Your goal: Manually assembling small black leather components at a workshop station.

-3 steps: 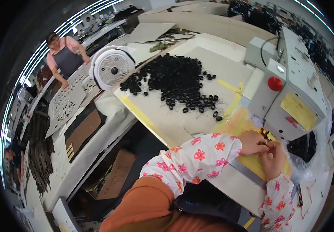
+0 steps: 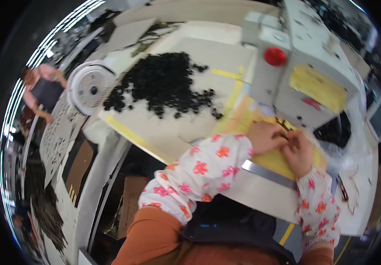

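Both hands meet under the front of a pale sewing machine (image 2: pixel 318 48), over a yellow-covered work surface (image 2: pixel 272 164). Fingers bent, my left hand (image 2: pixel 264 138) pinches at a small dark item that I cannot make out. My right hand (image 2: pixel 300 152) is closed too, its fingertips against those of the left, and whatever it grips is hidden. Just beyond the fingertips are small dark and brassy machine parts (image 2: pixel 286 125), blurred. To the left of my hands lies a big heap of small black oval pieces (image 2: pixel 159 79) with loose threads trailing from it.
A metal strip (image 2: pixel 270 173) edges the surface before my hands. The machine carries a red button (image 2: pixel 274 56) and a yellow paper (image 2: pixel 318 88). A white fan (image 2: pixel 92 88) stands left, near a person in an apron (image 2: pixel 44 90). Clear plastic (image 2: pixel 354 152) hangs at right.
The whole view has swung, so the machine, heap and fan appear further left and higher. My hands stay together at the machine, fingertips still touching.
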Demonstrator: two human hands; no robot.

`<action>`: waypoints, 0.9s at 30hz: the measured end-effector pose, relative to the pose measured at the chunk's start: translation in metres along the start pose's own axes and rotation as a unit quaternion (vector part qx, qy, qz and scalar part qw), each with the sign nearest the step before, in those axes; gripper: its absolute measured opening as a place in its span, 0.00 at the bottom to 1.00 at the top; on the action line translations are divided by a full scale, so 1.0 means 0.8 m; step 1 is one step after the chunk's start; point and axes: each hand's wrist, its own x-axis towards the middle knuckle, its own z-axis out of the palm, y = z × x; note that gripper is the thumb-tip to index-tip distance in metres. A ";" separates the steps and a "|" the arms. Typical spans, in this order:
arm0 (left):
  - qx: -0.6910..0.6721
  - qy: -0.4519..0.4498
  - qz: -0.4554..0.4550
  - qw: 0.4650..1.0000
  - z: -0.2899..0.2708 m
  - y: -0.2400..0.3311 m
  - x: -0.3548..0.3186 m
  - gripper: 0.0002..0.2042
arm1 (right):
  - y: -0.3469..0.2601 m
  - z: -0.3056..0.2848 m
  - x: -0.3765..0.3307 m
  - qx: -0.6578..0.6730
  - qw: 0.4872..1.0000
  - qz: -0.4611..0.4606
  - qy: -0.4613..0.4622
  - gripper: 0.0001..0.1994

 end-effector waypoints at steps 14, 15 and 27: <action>0.006 0.056 -0.071 0.996 0.026 0.024 0.039 0.11 | 0.014 -0.052 0.028 -0.032 0.998 -0.043 0.016 0.05; 0.023 0.043 -0.100 0.994 0.026 0.025 0.042 0.11 | 0.015 -0.053 0.030 -0.032 0.999 -0.040 0.017 0.05; -0.011 0.045 -0.156 0.987 0.022 0.027 0.049 0.12 | 0.012 -0.053 0.042 -0.046 0.996 -0.059 0.047 0.03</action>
